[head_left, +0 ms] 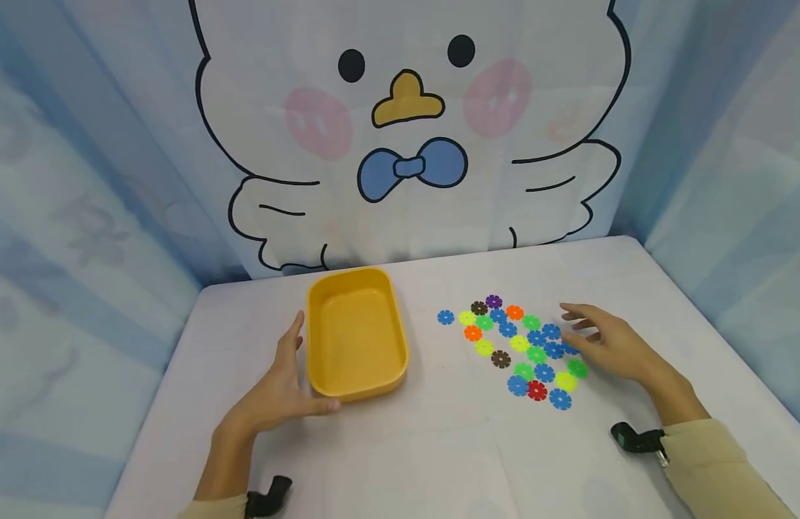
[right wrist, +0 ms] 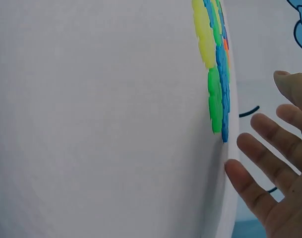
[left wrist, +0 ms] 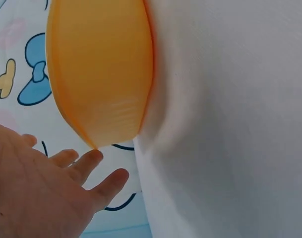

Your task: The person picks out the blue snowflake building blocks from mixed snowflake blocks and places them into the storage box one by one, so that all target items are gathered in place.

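A yellow rectangular tray [head_left: 354, 331] sits on the white table, left of the middle. My left hand [head_left: 280, 389] is at its left side, fingers spread, with the thumb by the tray's near left corner. In the left wrist view the fingers [left wrist: 86, 166] are extended near the tray's end [left wrist: 103, 99]; whether they touch it I cannot tell. Many flat notched plastic discs [head_left: 536, 354] lie in a loose patch to the right, in blue, green, yellow, orange, brown, red and purple. My right hand [head_left: 610, 342] hovers at the patch's right edge, fingers loosely extended, holding nothing; it partly hides a blue disc.
A cloth backdrop with a cartoon face [head_left: 406, 158] rises behind the table's far edge. Patterned curtains [head_left: 82, 252] hang on both sides. Bare white tabletop [head_left: 432, 447] lies in front of the tray and discs. Each wrist carries a small black device [head_left: 636, 438].
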### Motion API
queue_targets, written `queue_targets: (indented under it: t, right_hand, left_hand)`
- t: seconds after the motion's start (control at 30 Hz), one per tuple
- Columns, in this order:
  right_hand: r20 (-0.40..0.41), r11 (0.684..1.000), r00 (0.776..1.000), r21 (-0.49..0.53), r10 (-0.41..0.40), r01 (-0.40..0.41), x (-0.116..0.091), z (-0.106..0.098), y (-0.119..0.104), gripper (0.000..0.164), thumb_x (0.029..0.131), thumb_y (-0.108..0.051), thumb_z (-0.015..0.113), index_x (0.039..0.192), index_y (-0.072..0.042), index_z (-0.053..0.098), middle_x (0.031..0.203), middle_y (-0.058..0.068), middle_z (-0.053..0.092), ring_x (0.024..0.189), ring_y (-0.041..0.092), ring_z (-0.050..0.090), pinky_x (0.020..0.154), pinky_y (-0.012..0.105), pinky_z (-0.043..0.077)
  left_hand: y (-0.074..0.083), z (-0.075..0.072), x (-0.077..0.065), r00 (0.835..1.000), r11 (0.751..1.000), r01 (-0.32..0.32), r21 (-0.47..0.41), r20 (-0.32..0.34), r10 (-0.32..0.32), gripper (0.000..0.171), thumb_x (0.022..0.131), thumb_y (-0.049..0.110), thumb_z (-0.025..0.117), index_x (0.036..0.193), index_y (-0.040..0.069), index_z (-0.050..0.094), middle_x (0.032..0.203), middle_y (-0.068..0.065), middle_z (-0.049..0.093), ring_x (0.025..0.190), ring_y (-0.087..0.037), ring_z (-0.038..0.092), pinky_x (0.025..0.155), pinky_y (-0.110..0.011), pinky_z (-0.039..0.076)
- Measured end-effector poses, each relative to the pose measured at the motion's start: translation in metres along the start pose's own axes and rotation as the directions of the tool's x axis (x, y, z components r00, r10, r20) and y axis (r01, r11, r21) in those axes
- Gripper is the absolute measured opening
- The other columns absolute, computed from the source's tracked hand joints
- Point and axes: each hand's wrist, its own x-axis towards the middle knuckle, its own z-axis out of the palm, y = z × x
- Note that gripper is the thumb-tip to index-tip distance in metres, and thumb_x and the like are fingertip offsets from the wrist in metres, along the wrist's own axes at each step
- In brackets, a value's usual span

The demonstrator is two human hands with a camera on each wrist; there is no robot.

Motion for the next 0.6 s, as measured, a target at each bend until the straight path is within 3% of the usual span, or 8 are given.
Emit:
queue_targets:
  t: [0.17,0.37,0.6]
  right_hand:
    - [0.012,1.0,1.0,-0.009,0.001,-0.001,-0.003,-0.003,0.005,0.057,0.099,-0.022,0.071,0.148,-0.003,0.049,0.129,0.021,0.067,0.112,0.039,0.065,0.089,0.058,0.057]
    - [0.032,1.0,0.999,-0.015,0.025,-0.025,-0.008,-0.005,0.012,0.063,0.092,-0.025,0.08,0.146,-0.006,0.053,0.126,0.015,0.071,0.113,0.035,0.064,0.091,0.051,0.058]
    - [0.051,0.999,0.998,0.034,0.031,-0.033,-0.01,-0.005,0.019,0.057,0.087,-0.03,0.084,0.136,-0.008,0.064,0.121,0.009,0.074,0.111,0.031,0.065,0.091,0.023,0.055]
  left_hand:
    - [-0.004,0.001,0.001,0.999,1.0,0.031,0.002,0.024,-0.031,0.15,0.066,0.045,0.096,0.161,0.034,-0.019,0.172,-0.015,-0.011,0.156,-0.044,0.011,0.115,-0.074,0.023]
    - [-0.009,0.003,0.003,0.998,0.999,0.024,-0.022,0.061,-0.022,0.153,0.065,0.044,0.098,0.161,0.029,-0.021,0.172,-0.015,-0.009,0.157,-0.043,0.011,0.117,-0.072,0.02]
    - [-0.015,0.002,0.003,0.998,0.999,0.024,-0.031,0.06,-0.022,0.151,0.067,0.043,0.097,0.162,0.025,-0.019,0.173,-0.013,-0.005,0.156,-0.042,0.014,0.117,-0.072,0.019]
